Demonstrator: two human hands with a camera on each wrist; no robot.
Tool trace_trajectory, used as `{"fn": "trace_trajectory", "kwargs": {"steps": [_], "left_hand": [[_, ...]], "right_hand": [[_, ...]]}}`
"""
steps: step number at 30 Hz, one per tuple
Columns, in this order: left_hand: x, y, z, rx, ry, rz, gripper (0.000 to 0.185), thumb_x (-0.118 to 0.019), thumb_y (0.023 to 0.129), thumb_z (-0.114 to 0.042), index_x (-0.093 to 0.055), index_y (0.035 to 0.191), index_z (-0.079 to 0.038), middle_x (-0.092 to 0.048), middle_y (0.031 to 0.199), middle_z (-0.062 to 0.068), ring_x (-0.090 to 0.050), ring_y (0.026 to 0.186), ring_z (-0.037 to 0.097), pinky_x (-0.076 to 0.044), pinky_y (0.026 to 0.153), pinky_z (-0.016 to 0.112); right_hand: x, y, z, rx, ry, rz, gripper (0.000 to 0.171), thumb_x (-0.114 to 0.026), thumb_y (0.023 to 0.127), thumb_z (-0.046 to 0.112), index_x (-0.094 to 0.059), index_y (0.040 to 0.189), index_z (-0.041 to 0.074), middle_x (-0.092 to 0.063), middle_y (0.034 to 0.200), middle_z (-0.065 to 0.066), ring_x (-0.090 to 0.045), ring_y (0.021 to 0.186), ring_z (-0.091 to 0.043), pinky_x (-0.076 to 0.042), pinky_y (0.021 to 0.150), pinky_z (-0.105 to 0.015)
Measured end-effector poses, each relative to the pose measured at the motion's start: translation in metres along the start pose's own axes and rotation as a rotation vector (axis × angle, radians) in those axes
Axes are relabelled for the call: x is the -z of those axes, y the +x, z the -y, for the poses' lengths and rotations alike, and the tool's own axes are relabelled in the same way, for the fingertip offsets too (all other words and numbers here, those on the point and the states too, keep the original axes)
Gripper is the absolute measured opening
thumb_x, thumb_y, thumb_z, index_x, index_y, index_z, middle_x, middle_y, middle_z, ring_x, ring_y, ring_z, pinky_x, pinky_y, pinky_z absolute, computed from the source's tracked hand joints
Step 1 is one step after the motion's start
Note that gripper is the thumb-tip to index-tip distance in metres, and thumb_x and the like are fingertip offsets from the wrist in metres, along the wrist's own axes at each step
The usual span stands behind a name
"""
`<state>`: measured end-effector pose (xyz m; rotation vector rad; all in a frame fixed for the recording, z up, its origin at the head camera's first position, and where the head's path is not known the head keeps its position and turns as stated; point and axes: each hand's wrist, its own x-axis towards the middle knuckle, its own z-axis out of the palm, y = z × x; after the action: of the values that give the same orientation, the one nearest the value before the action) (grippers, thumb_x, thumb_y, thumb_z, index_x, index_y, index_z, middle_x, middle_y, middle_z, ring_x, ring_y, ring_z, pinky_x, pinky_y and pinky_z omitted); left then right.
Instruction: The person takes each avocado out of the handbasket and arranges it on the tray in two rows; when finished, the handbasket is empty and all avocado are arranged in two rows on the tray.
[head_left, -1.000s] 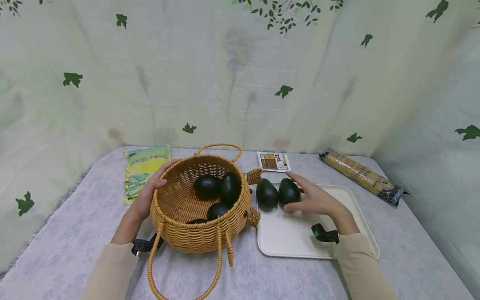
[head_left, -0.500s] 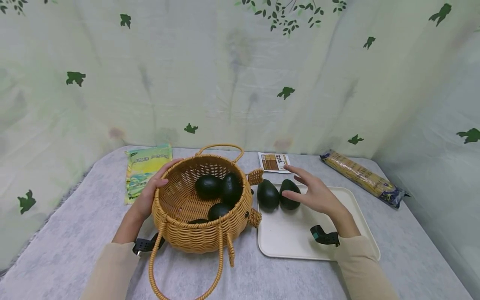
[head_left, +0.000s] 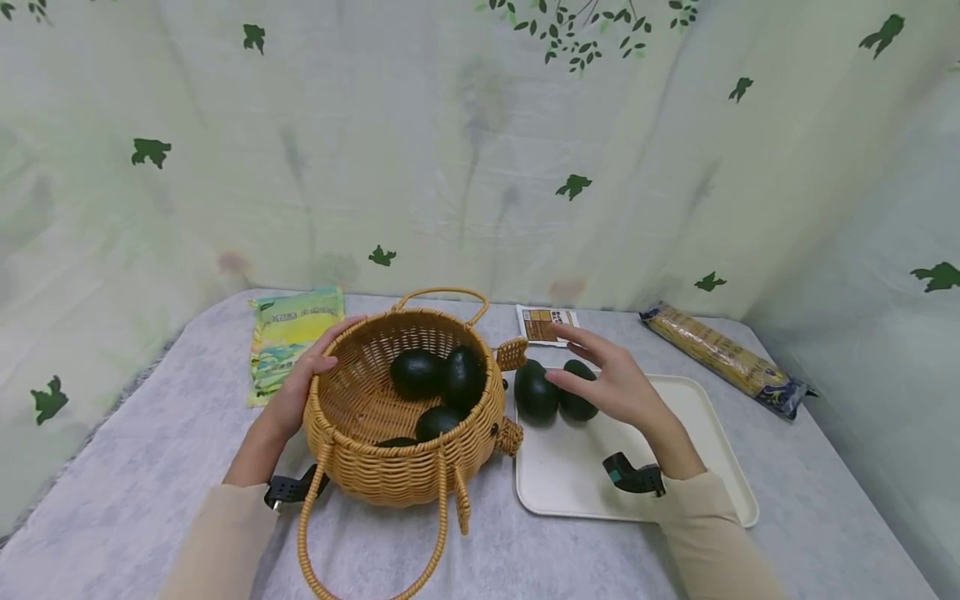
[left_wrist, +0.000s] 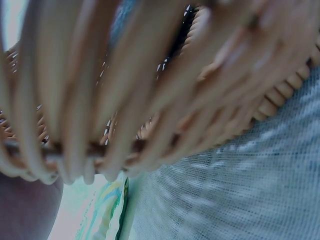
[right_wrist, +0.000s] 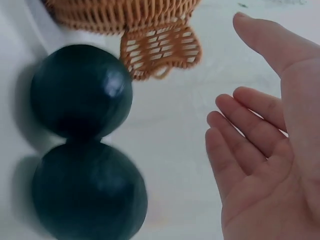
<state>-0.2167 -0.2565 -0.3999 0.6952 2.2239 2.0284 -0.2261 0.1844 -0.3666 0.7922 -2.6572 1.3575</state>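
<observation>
A wicker basket with its mouth tilted toward me stands left of the middle in the head view. My left hand holds its left rim, thumb over the edge and fingers outside. Inside lie several dark green avocados, such as one at the back; the frontmost is mostly hidden by the rim. Two more avocados, a left one and a right one, sit side by side on a white tray. Above and beside them hovers my right hand, fingers spread and holding nothing, apart from both avocados in the right wrist view.
Behind the basket at the left lies a yellow-green packet. A small brown-and-white packet is behind the tray, and a long noodle-like package lies at the back right. One basket handle hangs forward onto the table.
My right hand has let go of the right avocado, which stays on the tray, and has lifted and shifted left. The left hand and basket have not visibly moved.
</observation>
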Motion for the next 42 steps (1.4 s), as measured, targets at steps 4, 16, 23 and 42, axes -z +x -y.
{"fn": "trace_trajectory", "kwargs": {"steps": [4, 16, 23, 42], "left_hand": [[0.001, 0.001, -0.002, -0.007, -0.004, 0.001, 0.06, -0.028, 0.103, -0.021, -0.029, 0.163, -0.018, -0.036, 0.157, 0.013, -0.044, 0.14, 0.031, -0.051, 0.101, 0.035], [0.002, -0.002, 0.0, -0.015, -0.009, -0.003, 0.06, -0.028, 0.102, -0.021, -0.03, 0.163, -0.018, -0.039, 0.155, 0.01, -0.047, 0.138, 0.026, -0.052, 0.099, 0.035], [0.003, -0.002, 0.003, -0.009, 0.002, 0.006, 0.06, -0.027, 0.103, -0.021, -0.028, 0.163, -0.017, -0.037, 0.156, 0.01, -0.045, 0.14, 0.031, -0.052, 0.1, 0.037], [0.001, -0.001, 0.004, -0.005, 0.01, 0.008, 0.06, -0.027, 0.103, -0.022, -0.028, 0.163, -0.017, -0.034, 0.158, 0.016, -0.042, 0.141, 0.034, -0.051, 0.101, 0.037]], "right_hand": [[-0.001, 0.009, 0.011, 0.022, -0.018, -0.004, 0.066, -0.077, 0.093, 0.03, -0.05, 0.153, 0.021, -0.052, 0.154, -0.003, -0.051, 0.141, -0.027, -0.041, 0.115, -0.044], [-0.005, 0.036, 0.045, 0.155, -0.021, 0.064, 0.065, -0.076, 0.094, 0.034, -0.05, 0.153, 0.024, -0.053, 0.154, 0.005, -0.054, 0.138, -0.018, -0.044, 0.113, -0.042], [-0.014, 0.048, 0.058, 0.208, 0.022, 0.123, 0.065, -0.076, 0.094, 0.031, -0.051, 0.153, 0.02, -0.052, 0.155, 0.002, -0.05, 0.142, -0.017, -0.041, 0.115, -0.035], [-0.044, 0.07, 0.073, 0.239, -0.023, 0.215, 0.063, -0.077, 0.094, 0.031, -0.053, 0.151, 0.018, -0.053, 0.153, 0.002, -0.053, 0.139, -0.017, -0.046, 0.111, -0.034]]}}
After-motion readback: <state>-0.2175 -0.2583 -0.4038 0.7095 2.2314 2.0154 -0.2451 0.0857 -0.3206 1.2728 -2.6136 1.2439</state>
